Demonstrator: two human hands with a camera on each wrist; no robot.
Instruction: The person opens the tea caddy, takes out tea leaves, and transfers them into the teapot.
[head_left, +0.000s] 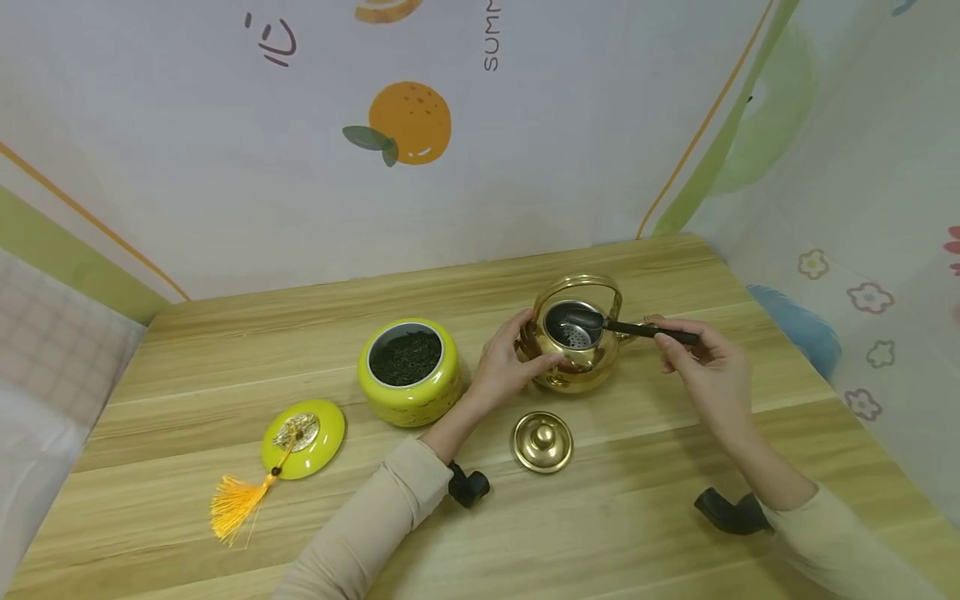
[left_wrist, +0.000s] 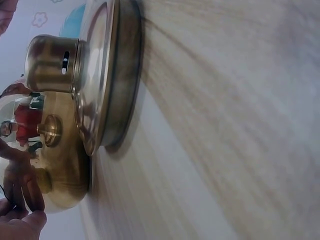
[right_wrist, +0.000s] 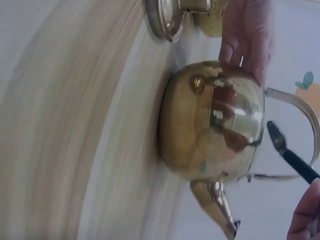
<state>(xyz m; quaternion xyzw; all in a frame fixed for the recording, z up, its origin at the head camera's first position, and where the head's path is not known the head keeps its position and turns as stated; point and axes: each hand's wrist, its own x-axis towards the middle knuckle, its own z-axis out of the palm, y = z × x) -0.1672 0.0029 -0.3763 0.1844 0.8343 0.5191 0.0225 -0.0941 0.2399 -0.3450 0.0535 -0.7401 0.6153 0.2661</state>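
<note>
In the head view, the right hand point(head_left: 707, 367) pinches the scoop point(head_left: 643, 331) over the open kettle point(head_left: 576, 378), whose side the left hand point(head_left: 504, 360) grips, thumb spread, while dark leaves point(head_left: 407, 358) lie in the jar point(head_left: 416, 408) on the wooden table point(head_left: 630, 517) before a patterned backdrop point(head_left: 540, 158). The left wrist view shows the lid point(left_wrist: 101, 60) near the kettle; the right, the scoop's tip under the handle point(right_wrist: 303, 106).

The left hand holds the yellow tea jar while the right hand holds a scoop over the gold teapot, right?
No: the head view shows the left hand holding not the yellow tea jar but the gold teapot, over which the right hand holds the scoop.
</note>
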